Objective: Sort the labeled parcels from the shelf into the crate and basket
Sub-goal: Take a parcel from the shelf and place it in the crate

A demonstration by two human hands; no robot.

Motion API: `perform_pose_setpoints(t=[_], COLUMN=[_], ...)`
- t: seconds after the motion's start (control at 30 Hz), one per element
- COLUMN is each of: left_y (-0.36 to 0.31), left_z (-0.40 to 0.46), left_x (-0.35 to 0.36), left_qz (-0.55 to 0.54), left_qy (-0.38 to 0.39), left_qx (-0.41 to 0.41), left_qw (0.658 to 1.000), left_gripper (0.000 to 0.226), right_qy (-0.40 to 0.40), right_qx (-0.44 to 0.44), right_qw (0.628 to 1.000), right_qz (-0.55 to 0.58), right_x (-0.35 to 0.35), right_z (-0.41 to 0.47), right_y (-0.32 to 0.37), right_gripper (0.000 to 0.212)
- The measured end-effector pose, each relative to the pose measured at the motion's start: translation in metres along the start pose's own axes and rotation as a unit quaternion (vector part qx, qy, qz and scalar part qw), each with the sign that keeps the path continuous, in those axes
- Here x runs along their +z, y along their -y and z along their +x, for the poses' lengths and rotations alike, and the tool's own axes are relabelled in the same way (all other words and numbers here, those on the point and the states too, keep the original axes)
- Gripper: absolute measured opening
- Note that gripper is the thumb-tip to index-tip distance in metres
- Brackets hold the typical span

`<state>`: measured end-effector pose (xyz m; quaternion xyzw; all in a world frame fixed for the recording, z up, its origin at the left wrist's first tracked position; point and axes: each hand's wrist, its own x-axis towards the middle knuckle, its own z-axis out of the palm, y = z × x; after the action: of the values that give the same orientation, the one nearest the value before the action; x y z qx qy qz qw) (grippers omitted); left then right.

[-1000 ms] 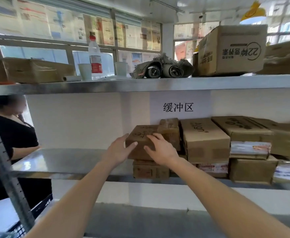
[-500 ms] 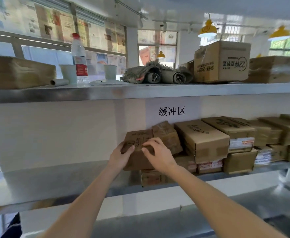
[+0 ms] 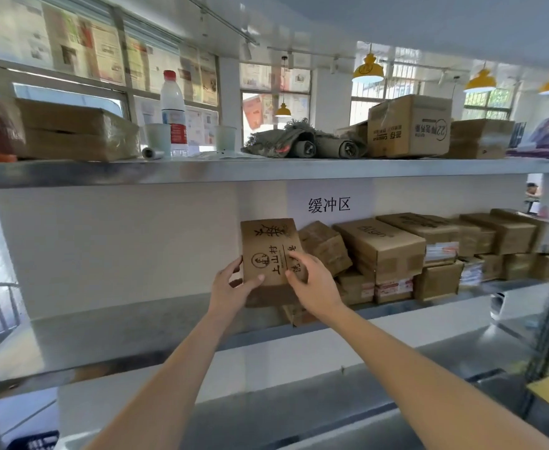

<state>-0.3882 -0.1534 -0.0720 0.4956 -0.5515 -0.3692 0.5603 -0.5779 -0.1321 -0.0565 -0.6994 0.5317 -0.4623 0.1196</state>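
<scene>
1. While both arms reach up toward the middle shelf (image 3: 110,332), the 2 hands hold 1 small cardboard box (image 3: 269,251) between them.
2. The left hand (image 3: 232,289) grips the box's lower left edge, thumb curled over the printed front and fingers wrapped behind.
3. The right hand (image 3: 313,287) pinches the lower right edge, thumb and fingertips pressed on the front.
4. The box is tilted upright, its printed face with black characters turned toward the camera, its bottom edge just above the shelf; whether it touches the boxes beneath cannot be told.
5. Just to its right sits a row of stacked boxes (image 3: 383,245), running along the shelf to the right edge of the view, several with white labels on their fronts.
6. A white sign (image 3: 329,204) with 3 black characters hangs on the wall behind, above the stack.
7. On the top shelf (image 3: 266,170) stand a water bottle (image 3: 173,113) with a red cap, 2 pale cups (image 3: 225,139), a wrapped flat box (image 3: 71,129) at the left, rolled grey cloth (image 3: 302,144) and a large carton (image 3: 409,126).
8. Yellow lamps (image 3: 368,69) hang from the ceiling beyond.
9. A dark crate (image 3: 34,440) shows at the bottom left corner, mostly cut off.
</scene>
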Motion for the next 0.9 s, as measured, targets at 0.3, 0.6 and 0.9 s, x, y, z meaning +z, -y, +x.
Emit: perform_pose_setpoints(t=[0.3,0.6,0.9], left_y=[-0.038,-0.067,-0.106], left_z=[-0.034,-0.064,-0.095], left_x=[0.021,0.103,0.191], left_qz=[-0.191,-0.201,-0.245], left_qy=[0.095,0.133,0.228], left_qx=[-0.027,-0.011,0.002], left_qw=[0.977,0.971,0.942], left_gripper=[0.056,0.106,0.039], right_qy=[-0.055,-0.008,-0.081], right_qx=[0.01,0.122,0.145], right_qw=[0.998,0.992,0.977], right_qz=[0.04,0.041,0.13], right_x=[-0.045,-0.118,-0.211], right_z=[-0.029,-0.064,-0.093], right_y=[0.008,0.006,-0.016], right_gripper=[0.043,0.054,0.044])
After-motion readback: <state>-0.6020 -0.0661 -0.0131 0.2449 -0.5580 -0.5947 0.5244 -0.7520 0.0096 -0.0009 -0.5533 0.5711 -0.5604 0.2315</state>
